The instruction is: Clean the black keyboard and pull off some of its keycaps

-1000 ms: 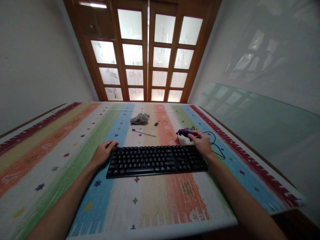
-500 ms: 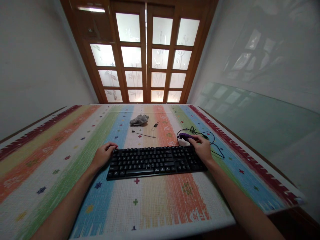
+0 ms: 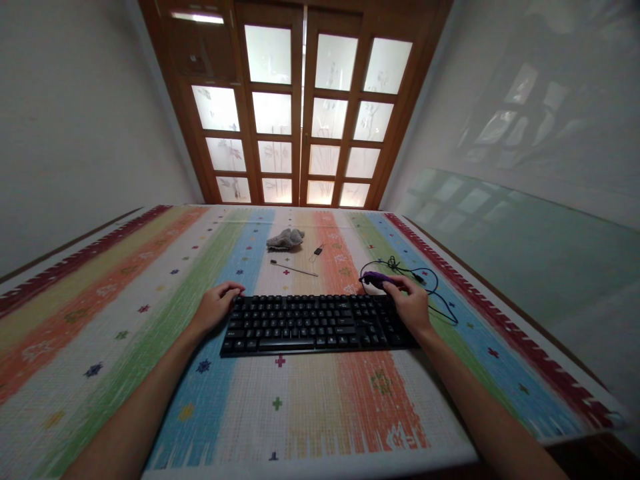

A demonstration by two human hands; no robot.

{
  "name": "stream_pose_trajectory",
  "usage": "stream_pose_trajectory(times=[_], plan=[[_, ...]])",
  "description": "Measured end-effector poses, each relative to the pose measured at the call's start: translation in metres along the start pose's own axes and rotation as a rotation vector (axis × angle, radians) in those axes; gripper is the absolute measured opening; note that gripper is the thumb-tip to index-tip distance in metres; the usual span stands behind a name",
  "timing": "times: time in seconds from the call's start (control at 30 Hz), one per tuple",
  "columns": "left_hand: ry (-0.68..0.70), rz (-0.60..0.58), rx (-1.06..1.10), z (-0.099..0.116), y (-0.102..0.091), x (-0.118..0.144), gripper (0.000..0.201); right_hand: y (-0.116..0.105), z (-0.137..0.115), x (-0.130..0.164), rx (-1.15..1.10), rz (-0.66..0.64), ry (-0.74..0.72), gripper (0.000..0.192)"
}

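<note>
A black keyboard [image 3: 300,325] lies flat on the striped tablecloth in front of me. At its far left corner my left hand [image 3: 218,304] is closed, the fingers curled over the edge with the thumb side up. My right hand [image 3: 411,301] is over the right end of the keyboard, pinching a small dark purple object [image 3: 376,280] just beyond the far edge. What kind of object it is I cannot make out. A thin black cable [image 3: 440,308] loops on the cloth beside that hand, partly hidden behind it.
Beyond the keyboard are a crumpled grey cloth [image 3: 285,241], a thin rod with a dark tip [image 3: 295,269] and a small black piece with wire loops [image 3: 318,252]. The table's striped cloth [image 3: 165,293] reaches a wooden glass-paned door [image 3: 300,133]; walls stand at both sides.
The whole view has shifted slightly, so things appear a little further right. Both hands stay at the keyboard's ends, the right with the purple object in its fingers.
</note>
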State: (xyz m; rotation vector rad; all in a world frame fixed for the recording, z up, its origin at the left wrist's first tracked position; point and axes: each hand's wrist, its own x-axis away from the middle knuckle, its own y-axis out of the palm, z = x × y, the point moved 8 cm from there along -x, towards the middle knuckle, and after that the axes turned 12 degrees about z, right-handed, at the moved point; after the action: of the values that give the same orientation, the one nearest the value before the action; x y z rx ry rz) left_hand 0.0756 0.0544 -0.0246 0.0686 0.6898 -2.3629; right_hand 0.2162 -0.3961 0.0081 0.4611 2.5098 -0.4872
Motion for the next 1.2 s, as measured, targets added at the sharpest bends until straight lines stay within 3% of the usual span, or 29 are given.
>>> stream_pose_trajectory(times=[0.23, 0.53, 1.2], plan=[[-0.070, -0.080, 0.029, -0.011, 0.006, -0.002, 0.032, -0.002, -0.007, 0.005, -0.044, 0.048, -0.019, 0.026], [-0.031, -0.167, 0.005, -0.004, 0.003, 0.002, 0.027, -0.007, -0.007, 0.009, -0.050, 0.106, -0.002, 0.024], [-0.066, -0.166, 0.045, -0.003, 0.003, 0.004, 0.026, 0.007, -0.023, 0.024, -0.069, -0.048, 0.023, 0.023]])
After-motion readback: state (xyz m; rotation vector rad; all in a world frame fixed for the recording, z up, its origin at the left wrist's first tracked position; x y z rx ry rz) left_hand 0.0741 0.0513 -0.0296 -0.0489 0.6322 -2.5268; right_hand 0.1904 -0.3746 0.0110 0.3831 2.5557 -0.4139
